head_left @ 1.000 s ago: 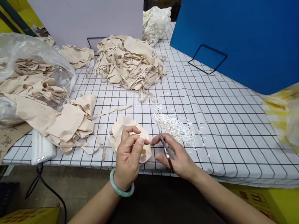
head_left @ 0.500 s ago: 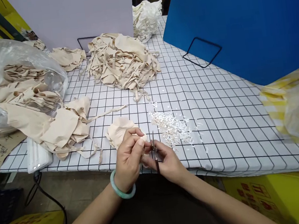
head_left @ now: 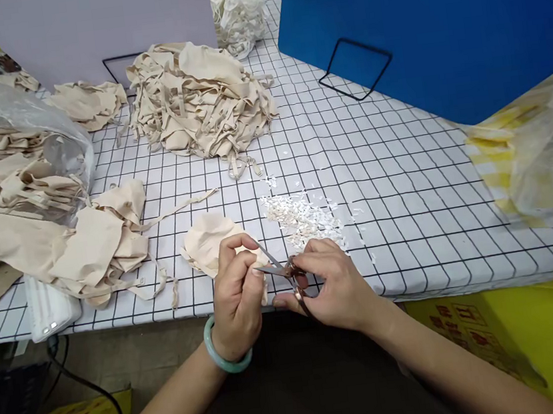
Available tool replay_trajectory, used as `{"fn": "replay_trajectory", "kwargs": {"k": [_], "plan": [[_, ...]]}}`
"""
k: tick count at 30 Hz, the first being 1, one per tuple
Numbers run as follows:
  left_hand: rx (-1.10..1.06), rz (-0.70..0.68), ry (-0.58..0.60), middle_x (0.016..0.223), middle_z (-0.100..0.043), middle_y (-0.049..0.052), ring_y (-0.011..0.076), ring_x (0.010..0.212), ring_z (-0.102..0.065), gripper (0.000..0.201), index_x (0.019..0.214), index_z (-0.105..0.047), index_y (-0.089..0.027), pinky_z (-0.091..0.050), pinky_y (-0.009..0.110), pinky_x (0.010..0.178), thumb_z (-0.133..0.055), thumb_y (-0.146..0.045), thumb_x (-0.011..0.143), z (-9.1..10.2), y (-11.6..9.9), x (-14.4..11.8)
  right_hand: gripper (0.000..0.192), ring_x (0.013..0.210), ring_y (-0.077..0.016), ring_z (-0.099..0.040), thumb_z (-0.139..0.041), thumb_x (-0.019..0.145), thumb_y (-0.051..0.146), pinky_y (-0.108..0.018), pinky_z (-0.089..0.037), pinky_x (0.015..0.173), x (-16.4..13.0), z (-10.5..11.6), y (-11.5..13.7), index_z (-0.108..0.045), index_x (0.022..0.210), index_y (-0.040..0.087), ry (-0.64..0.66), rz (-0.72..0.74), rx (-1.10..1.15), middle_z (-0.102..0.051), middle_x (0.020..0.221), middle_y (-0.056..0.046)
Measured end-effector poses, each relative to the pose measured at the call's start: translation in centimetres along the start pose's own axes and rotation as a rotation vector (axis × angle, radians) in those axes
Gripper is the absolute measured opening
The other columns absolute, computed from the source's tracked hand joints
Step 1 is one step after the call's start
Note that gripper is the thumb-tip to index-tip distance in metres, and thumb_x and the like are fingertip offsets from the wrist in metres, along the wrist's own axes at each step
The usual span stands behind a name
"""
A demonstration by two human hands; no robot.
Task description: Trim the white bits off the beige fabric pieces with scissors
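My left hand (head_left: 240, 288), with a green bangle (head_left: 224, 353) at its wrist, pinches a beige fabric piece (head_left: 210, 238) near the table's front edge. Most of that piece lies on the cloth behind my fingers. In my right hand (head_left: 333, 280) is a pair of scissors (head_left: 292, 272), fingers in the handles. Its blades are spread and point left, reaching the fabric at my left fingertips. Just beyond my right hand lies a scatter of small white and beige clippings (head_left: 302, 217). What exactly sits between the blades is too small to tell.
A heap of beige fabric pieces with straps (head_left: 203, 102) lies at the back. To the left, a clear plastic bag (head_left: 64, 119) spills more pieces beside a white power strip (head_left: 51, 305). A blue board (head_left: 410, 29) and a lilac board (head_left: 97, 21) stand on the checked tablecloth (head_left: 409, 217).
The scissors have swung from upright to pointing left, and their blades have spread. My right hand has turned and moved slightly right. The whole view has shifted a little.
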State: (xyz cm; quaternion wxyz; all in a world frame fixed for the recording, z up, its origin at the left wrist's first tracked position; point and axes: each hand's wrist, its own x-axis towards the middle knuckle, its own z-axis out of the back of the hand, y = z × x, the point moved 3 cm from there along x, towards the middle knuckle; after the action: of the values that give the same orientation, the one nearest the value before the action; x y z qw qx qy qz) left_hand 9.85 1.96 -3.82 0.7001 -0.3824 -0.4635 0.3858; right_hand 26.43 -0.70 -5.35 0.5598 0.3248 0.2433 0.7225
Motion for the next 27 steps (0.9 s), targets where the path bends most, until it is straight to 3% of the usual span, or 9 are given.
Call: {"fn": "replay_trajectory", "kwargs": {"k": [13, 27], "plan": [[-0.023, -0.031, 0.014, 0.099, -0.049, 0.007, 0.0216, 0.105, -0.048, 0.023, 0.086, -0.058, -0.018, -0.044, 0.036, 0.091, -0.041, -0.019, 0.101, -0.48, 0.23, -0.08, 0.044, 0.056, -0.0142, -0.046, -0.077, 0.076, 0.049, -0.034, -0.036, 0.066, 0.23, -0.09, 0.28, -0.048, 0.057, 0.022, -0.01, 0.039, 0.033, -0.054, 0.051, 0.003], [-0.002, -0.037, 0.035, 0.089, -0.049, 0.007, 0.0231, 0.102, -0.048, 0.027, 0.079, -0.055, -0.019, -0.045, 0.039, 0.088, -0.039, -0.018, 0.101, -0.76, 0.12, 0.03, 0.051, 0.052, -0.0126, -0.043, -0.075, 0.079, 0.055, -0.032, -0.035, 0.062, 0.32, 0.0, 0.52, -0.045, 0.053, 0.022, -0.031, 0.038, 0.018, -0.051, 0.048, 0.003]]}}
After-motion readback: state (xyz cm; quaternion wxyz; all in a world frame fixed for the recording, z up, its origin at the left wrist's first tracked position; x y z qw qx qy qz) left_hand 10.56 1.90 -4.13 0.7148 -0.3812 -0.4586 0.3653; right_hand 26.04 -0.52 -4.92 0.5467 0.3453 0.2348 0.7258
